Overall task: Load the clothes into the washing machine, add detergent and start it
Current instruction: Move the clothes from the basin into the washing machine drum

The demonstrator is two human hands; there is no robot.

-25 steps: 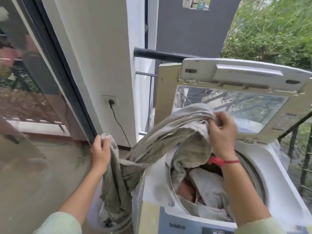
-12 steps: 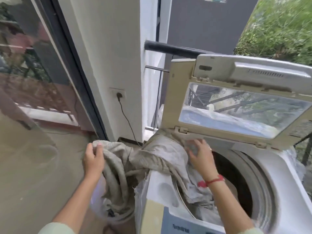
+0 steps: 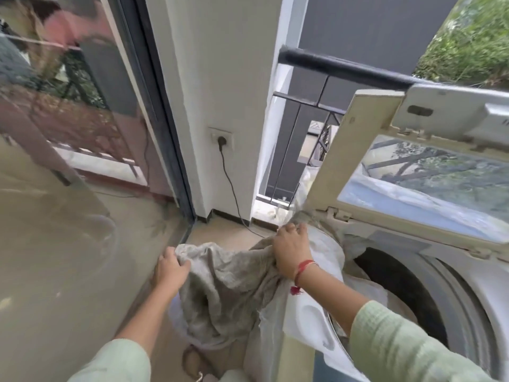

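Both hands are clamped on the grey cloth [image 3: 228,285], neither spread. Your left hand [image 3: 172,271] has its fingers curled over the edge farthest left of the washing machine [image 3: 399,238]. Your right hand [image 3: 292,250] bunches the cloth at the machine's left rim.

Most of the cloth hangs outside, down the machine's left side, into something white on the floor. Can't tell if that's a bag or a basket. A strip lies over the rim near the lid [image 3: 340,166] hinge. The lid is up and leaning back. No detergent in view.

For this step, I'd suggest:
- Lead with your right hand: carry the bunch across to the drum opening [image 3: 399,293] and drop it low.
- Feed with your left hand, lifting the slack above the rim so it doesn't drag on the machine's plastic cover.
- Let go with the left hand only once the tail is over the opening.
- Clear the fabric from the hinge side, or the lid will likely pinch it.
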